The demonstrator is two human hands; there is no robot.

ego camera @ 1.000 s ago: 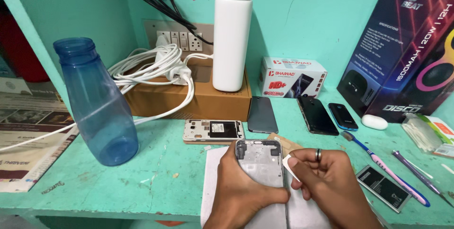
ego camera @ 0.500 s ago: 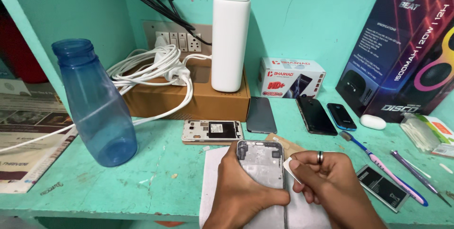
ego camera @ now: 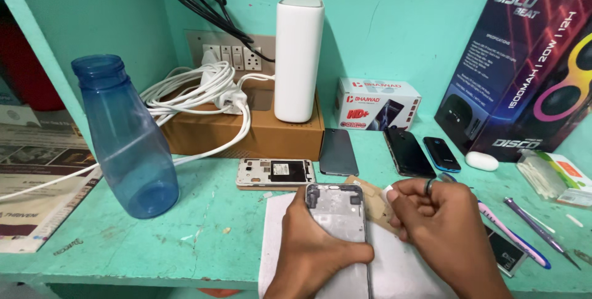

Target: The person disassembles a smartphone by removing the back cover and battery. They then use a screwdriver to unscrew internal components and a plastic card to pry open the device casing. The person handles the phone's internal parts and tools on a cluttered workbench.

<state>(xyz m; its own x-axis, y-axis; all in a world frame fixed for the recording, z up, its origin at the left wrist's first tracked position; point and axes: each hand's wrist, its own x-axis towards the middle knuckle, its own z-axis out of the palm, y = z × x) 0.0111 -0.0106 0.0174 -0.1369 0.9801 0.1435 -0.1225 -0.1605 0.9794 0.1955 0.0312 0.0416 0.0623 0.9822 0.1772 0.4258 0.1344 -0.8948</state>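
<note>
I see my left hand (ego camera: pixel 320 246) clamped around one grey phone frame (ego camera: pixel 338 212), thumb lying across its lower part, fingers wrapped behind it. The frame stands tilted up over one white sheet (ego camera: pixel 277 243) at the near edge of the green table (ego camera: pixel 203 231). My right hand (ego camera: pixel 441 222) sits just beside the frame on its right, fingers curled in, pinching one small white scrap (ego camera: pixel 391 193) at its fingertips; one dark ring is on a finger. One tan piece (ego camera: pixel 373 203) lies between the frame and that hand.

Behind the frame I count one opened phone body (ego camera: pixel 274 172) lying flat, and three dark phones in a row: a grey one (ego camera: pixel 338 152), a black one (ego camera: pixel 408 152) and a small blue-edged one (ego camera: pixel 441 154). One white oval object (ego camera: pixel 481 161) rests near the small phone.

To the left stands one blue plastic bottle (ego camera: pixel 126 138). One brown cardboard box (ego camera: pixel 246 129) carries one tall white device (ego camera: pixel 298 58) and a tangle of white cables (ego camera: pixel 197 92). One small red-and-white box (ego camera: pixel 377 103) and one big dark carton (ego camera: pixel 524 64) stand against the wall. On the right lie one pink-handled brush (ego camera: pixel 512 234) and one purple-handled tool (ego camera: pixel 536 231).
</note>
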